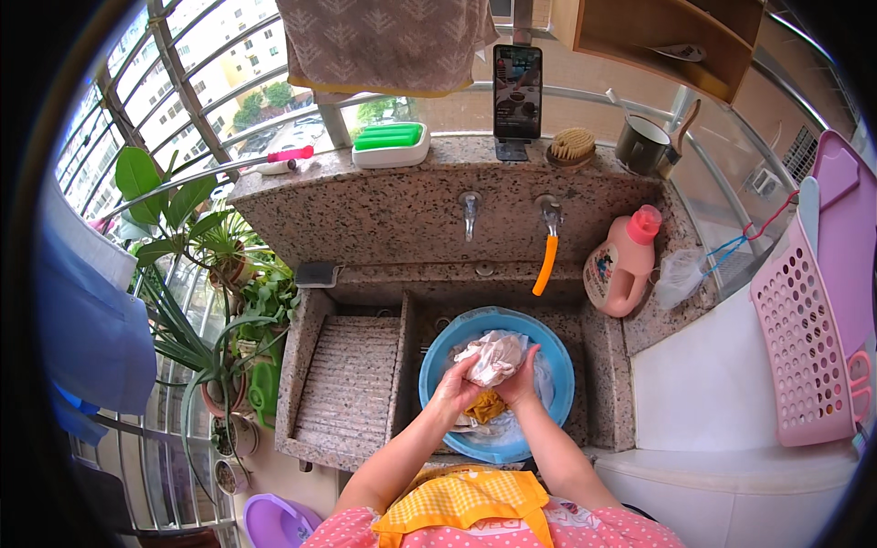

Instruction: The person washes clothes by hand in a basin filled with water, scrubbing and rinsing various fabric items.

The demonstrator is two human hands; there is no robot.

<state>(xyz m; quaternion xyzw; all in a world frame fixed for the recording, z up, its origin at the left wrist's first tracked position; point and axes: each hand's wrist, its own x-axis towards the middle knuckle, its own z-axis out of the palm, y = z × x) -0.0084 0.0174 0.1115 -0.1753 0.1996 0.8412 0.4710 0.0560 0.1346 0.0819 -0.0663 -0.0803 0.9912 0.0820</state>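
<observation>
Person in a pink dotted top, yellow checked apron (461, 511) at the lower edge. Purple basin (274, 519) low on the left, partly cut off by the sink and the arm. Both bare forearms reach forward. Left hand (449, 391) clamped on the left side of a bunched, wet-looking white cloth (496, 356); right hand (522, 379) clamped on its right side, so the cloth sits between the two hands, over the blue basin (566, 376). Mustard cloth (486, 406) lies in the basin just below the hands, paler fabric around it.

Basin stands in the right compartment of a speckled stone sink (607, 388); ribbed washboard (347, 379) fills the left one. Potted plants (187, 205) left of the sink. Pink perforated basket (804, 338) far right. Pink bottle (624, 265) at the sink's back right, clear plastic bag (678, 279) beside it. Back wall: two metal taps, left tap (470, 216) bare, right tap (549, 210) with an orange hose (545, 267) hanging from it.

Ledge on top, left to right: white box with green top (391, 146), propped phone (518, 91), bristle brush (572, 146), dark mug (639, 144). Brown patterned towel (388, 46) hangs behind.
</observation>
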